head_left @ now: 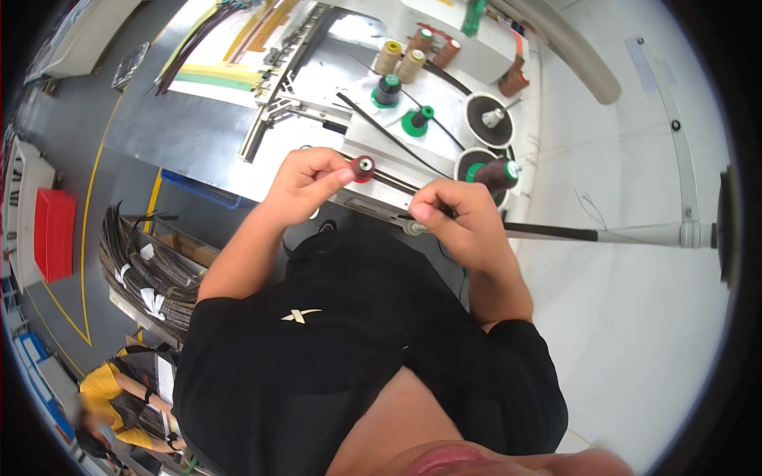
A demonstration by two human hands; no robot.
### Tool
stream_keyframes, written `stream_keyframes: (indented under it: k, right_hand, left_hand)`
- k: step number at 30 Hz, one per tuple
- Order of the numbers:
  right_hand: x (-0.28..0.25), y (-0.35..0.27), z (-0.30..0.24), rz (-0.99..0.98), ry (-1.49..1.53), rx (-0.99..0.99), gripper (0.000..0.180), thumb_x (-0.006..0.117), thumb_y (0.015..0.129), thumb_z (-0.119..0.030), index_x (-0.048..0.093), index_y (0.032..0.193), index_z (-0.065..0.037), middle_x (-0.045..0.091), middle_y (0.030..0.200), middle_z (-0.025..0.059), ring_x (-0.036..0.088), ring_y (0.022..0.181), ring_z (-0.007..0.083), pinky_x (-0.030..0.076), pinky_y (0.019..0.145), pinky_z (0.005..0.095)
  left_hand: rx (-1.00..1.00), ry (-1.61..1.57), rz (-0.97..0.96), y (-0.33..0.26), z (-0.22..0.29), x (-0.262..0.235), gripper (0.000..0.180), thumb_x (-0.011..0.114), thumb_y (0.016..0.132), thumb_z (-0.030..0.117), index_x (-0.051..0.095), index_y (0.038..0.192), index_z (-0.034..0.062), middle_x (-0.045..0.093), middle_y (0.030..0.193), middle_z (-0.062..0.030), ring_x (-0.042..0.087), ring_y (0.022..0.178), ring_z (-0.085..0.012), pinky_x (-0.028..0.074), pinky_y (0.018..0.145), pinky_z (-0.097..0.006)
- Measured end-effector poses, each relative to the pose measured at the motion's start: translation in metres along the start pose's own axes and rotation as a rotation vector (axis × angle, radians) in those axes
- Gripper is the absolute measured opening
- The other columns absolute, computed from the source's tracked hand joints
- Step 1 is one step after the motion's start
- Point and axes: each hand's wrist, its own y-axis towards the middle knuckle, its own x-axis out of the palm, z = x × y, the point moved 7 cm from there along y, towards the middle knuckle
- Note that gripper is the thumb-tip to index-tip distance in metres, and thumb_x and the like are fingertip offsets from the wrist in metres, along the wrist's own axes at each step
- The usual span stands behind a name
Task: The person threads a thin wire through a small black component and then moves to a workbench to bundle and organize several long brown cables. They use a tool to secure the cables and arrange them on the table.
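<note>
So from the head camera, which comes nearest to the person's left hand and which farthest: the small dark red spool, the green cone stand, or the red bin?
Measured from the left hand:
1. Small dark red spool: pinched at the fingertips, just right of the hand.
2. Green cone stand: on the metal table, up and to the right.
3. Red bin: far off to the left, on the floor side.

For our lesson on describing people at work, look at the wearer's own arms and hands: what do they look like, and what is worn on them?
Both forearms are bare. The left hand and right hand wear no gloves; no rings, watch or bands are visible. Short black sleeves cover only the upper arms, part of a black T-shirt with a small pale cross-shaped mark on the chest.
</note>
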Motion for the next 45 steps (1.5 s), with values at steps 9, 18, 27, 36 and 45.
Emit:
stream_keyframes:
  k: [9,18,27,36,45]
  right_hand:
    - [-0.015,-0.01,-0.003,0.06,-0.012,0.008,0.015,0.068,0.098,-0.012,0.069,0.092,0.002,0.061,0.072,-0.001,0.048,0.066,0.0036,0.039,0.06,0.0229]
    - [0.007,-0.001,0.001,-0.009,-0.039,0.005,0.013,0.069,0.096,-0.011,0.068,0.09,0.0,0.064,0.073,0.0043,0.055,0.065,0.0113,0.043,0.06,0.0274]
    - [0.01,0.005,-0.006,0.009,-0.042,0.008,0.01,0.071,0.094,-0.012,0.069,0.091,-0.002,0.063,0.071,0.0079,0.056,0.06,0.0177,0.045,0.058,0.0304]
    - [-0.01,-0.004,0.008,0.132,0.039,0.043,0.017,0.069,0.099,-0.014,0.07,0.094,0.002,0.065,0.075,-0.0011,0.052,0.069,0.0045,0.042,0.063,0.0227]
    - [-0.02,0.0,0.004,0.241,0.022,-0.013,0.017,0.07,0.099,-0.014,0.068,0.095,0.002,0.062,0.077,-0.0027,0.05,0.069,0.0035,0.039,0.063,0.0214]
  left_hand:
    - [0.15,0.432,0.233,0.017,-0.005,-0.014,0.017,0.07,0.096,0.012,0.067,0.085,0.0006,0.056,0.066,-0.0052,0.048,0.062,-0.0179,0.039,0.06,-0.033]
    - [0.453,0.846,0.273,0.026,0.028,0.008,0.006,0.069,0.09,0.007,0.071,0.095,0.0068,0.066,0.096,-0.0121,0.061,0.1,-0.0329,0.044,0.095,-0.046]
    - [0.025,-0.354,-0.259,0.029,0.016,0.064,0.015,0.066,0.101,0.013,0.069,0.1,-0.0012,0.061,0.082,0.0003,0.05,0.074,-0.0063,0.04,0.066,-0.026]
    - [-0.076,-0.227,-0.135,0.02,-0.01,0.04,0.014,0.073,0.096,0.013,0.069,0.092,0.0,0.052,0.066,0.0074,0.04,0.062,-0.0015,0.031,0.057,-0.022]
    - [-0.146,-0.319,-0.303,0.01,-0.028,0.052,0.016,0.068,0.1,0.017,0.067,0.095,0.0019,0.06,0.077,0.0035,0.049,0.069,-0.0042,0.039,0.063,-0.023]
